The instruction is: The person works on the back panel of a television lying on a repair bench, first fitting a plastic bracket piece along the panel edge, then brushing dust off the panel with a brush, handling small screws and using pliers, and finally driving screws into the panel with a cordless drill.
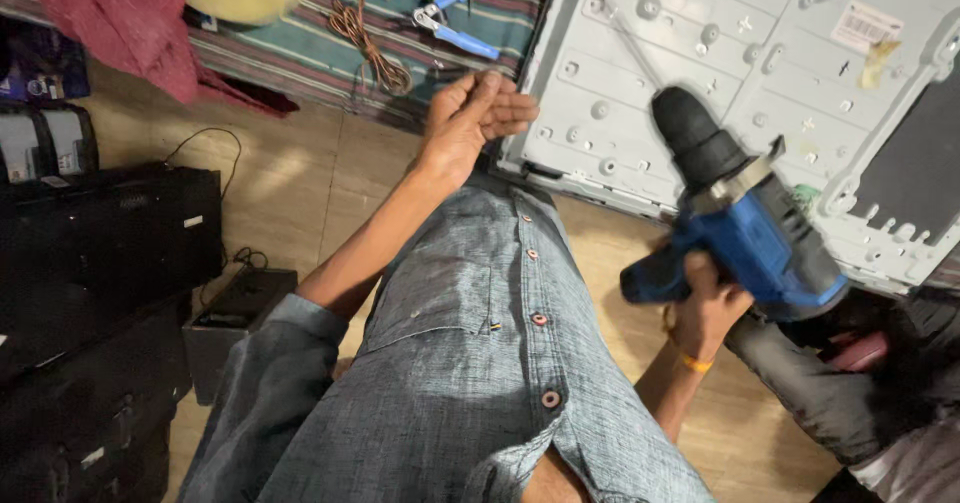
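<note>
— How many drills?
— One blue cordless drill (740,225), gripped by the right hand (706,308).
— And the left hand (470,123)?
— Open, empty, touching one grey metal panel (760,53)'s corner; two blue-handled pliers (455,13) beyond.

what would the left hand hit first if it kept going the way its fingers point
Probably the near edge of the grey metal back panel: the left hand lies palm-up with its fingers aimed at that edge and almost on it. Depth is unclear, so it may already be touching.

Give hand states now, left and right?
Left hand: open, empty, resting at the edge of the grey metal back panel.
Right hand: closed on the blue-and-black cordless drill.
</note>
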